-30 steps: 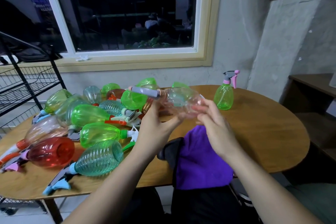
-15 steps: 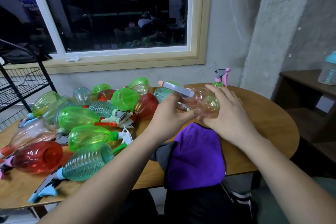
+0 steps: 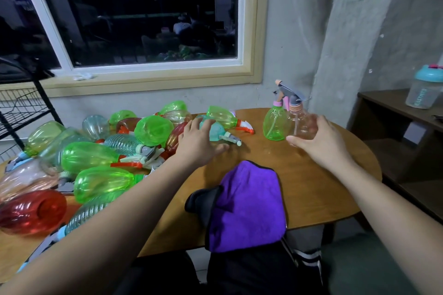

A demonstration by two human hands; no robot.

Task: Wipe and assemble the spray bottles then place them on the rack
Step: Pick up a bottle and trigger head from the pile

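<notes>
Right hand (image 3: 320,142) curls thumb and fingers round the lower body of the clear pink spray bottle (image 3: 302,124), which stands upright on the wooden table (image 3: 311,187), far right side, touching or just beside the upright green spray bottle (image 3: 275,124); both have trigger heads on. Left hand (image 3: 199,142) fingers spread and straight, holding nothing, over the teal bottle (image 3: 217,131) lying on its side. Pile of bottles (image 3: 96,158) lies at table left. Purple cloth (image 3: 247,206) hangs over the near edge. Black wire rack (image 3: 21,108) far left
</notes>
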